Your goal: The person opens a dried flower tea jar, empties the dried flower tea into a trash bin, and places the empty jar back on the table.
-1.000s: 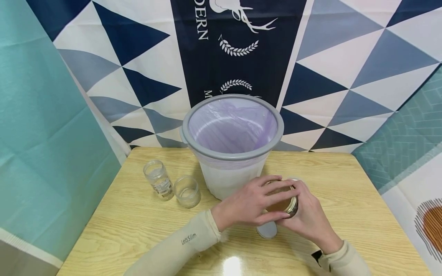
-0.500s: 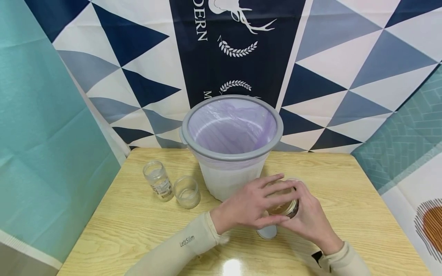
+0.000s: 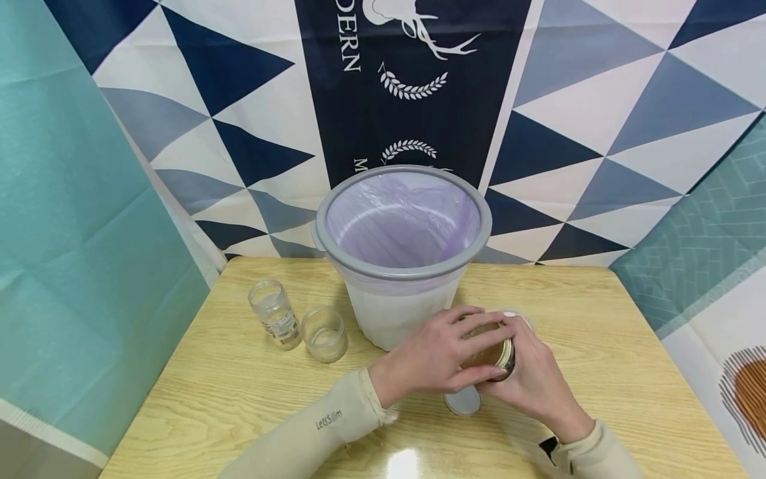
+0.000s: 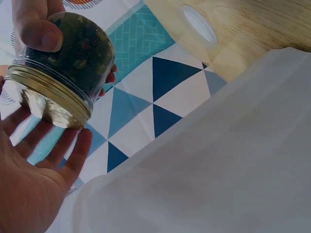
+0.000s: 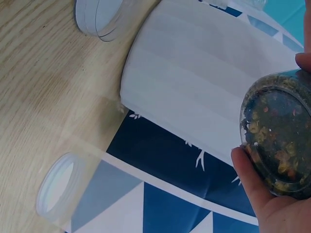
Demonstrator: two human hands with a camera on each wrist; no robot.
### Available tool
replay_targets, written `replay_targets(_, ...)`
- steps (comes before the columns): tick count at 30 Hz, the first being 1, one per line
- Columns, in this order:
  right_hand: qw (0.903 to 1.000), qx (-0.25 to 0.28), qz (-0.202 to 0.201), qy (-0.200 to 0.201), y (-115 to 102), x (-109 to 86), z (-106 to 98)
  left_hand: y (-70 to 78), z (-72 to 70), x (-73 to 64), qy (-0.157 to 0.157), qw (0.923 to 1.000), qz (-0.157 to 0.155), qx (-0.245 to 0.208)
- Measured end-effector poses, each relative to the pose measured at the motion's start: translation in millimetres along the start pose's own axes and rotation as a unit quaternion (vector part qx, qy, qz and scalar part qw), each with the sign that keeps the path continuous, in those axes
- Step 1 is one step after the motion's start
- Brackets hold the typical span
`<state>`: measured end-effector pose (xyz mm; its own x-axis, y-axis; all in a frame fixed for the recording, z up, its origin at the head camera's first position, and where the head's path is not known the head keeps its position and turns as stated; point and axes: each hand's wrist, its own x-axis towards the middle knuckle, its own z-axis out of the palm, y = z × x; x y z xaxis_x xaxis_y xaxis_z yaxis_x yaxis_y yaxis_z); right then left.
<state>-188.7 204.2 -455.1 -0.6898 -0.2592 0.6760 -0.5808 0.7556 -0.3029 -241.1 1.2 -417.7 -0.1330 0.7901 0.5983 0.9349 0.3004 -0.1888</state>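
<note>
A clear jar (image 4: pixel 82 51) with dark contents and yellowish bits is held tilted above the right part of the table, in front of the bin. My right hand (image 3: pixel 534 372) grips its body. In the right wrist view the jar's base (image 5: pixel 279 138) shows. My left hand (image 3: pixel 433 352) spreads its curled fingers round the edge of the gold lid (image 4: pixel 51 94), its palm apart from the lid in the left wrist view. Below the hands lies a flat white disc (image 3: pixel 463 402). Another round clear-rimmed piece (image 3: pixel 522 319) is mostly hidden behind my right hand.
A white bin (image 3: pixel 383 313) with a grey rim and purple liner stands at the back centre. To its left are a tilted clear jar with a label (image 3: pixel 276 318) and a low clear container (image 3: pixel 325 336). Patterned cloth (image 3: pixel 604 133) hangs behind the wooden table (image 3: pixel 239 406).
My left fingers lifted slightly and spread half a second ago, and are back at the lid's edge now. The right hand still holds the jar in nearly the same place.
</note>
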Motion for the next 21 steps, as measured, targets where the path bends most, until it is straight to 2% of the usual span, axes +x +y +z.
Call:
replay_targets(2, 1.0000, -0.006, 0.000, -0.002, 0.2, -0.6, -0.5, 1.2, 0.2, 0.3, 0.006, 0.9998, -0.013, 0.013)
replay_targets(4, 1.0000, -0.005, 0.004, -0.003, 0.7, -1.2, -1.3, 0.9, 0.1, 0.2, 0.010, 0.9997, -0.010, 0.019)
replay_targets(7, 0.9999, 0.000, 0.011, -0.007, 1.1, -1.9, -3.1, -1.3, -0.3, -1.1, 0.010, 0.9998, 0.019, 0.008)
replay_targets(10, 0.9998, 0.005, 0.018, -0.013, 0.9, -2.1, -4.5, -4.4, -1.0, -2.7, -0.005, 0.9982, 0.056, -0.020)
replay_targets(13, 0.9997, 0.003, 0.019, -0.013, 0.0, -1.7, -4.7, -6.3, -1.4, -3.4, -0.020, 0.9965, 0.071, -0.041)
replay_targets(16, 0.9998, 0.002, 0.018, -0.009, -0.4, -1.1, -4.0, -6.2, -2.0, -3.1, -0.028, 0.9965, 0.058, -0.053)
replay_targets(21, 0.9997, -0.006, 0.019, -0.011, -0.2, -1.7, -2.9, -2.6, -2.3, -1.8, -0.028, 0.9982, 0.014, -0.051)
